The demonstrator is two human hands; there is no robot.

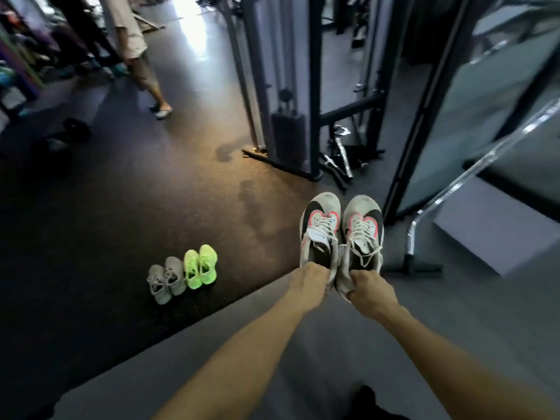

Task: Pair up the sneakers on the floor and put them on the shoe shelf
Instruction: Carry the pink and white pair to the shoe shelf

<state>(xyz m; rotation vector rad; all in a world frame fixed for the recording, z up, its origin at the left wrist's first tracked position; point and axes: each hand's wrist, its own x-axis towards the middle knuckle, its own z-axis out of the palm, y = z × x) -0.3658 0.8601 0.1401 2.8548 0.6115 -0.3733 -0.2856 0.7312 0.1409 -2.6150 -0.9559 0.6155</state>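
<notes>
The floor (127,213) is dark speckled rubber on the left and far side, meeting a paler grey strip (303,344) that runs across the near right. On the dark part, near its edge with the grey strip, stand two pairs of sneakers side by side: a grey pair (166,279) on the left and a neon green pair (201,266) just beside it on the right. Farther off, the black base of a weight machine (285,165) rests on the floor, and a dumbbell (77,128) lies at far left.
</notes>
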